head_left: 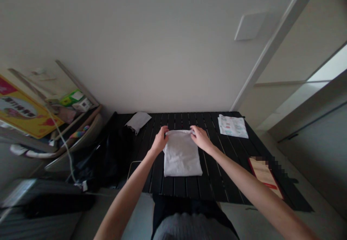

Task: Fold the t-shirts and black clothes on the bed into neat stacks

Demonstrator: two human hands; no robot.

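A folded white cloth (182, 157), probably a garment, lies flat on the black slatted table (211, 171) in front of me. My left hand (160, 138) grips its far left corner, thumb on the near side and fingers curled over the edge. At the far right corner my right hand (200, 137) pinches the same edge in a like way. Between the two hands the far edge looks slightly rolled or raised. The fingertips of both hands are partly hidden by the fabric.
A grey folded cloth (138, 121) rests at the table's back left, and a printed white cloth (233, 126) at the back right. A red-edged flat item (267, 176) is near the right edge. Left stand a black bag (100, 160) and a cluttered shelf (81, 124). A wall rises behind.
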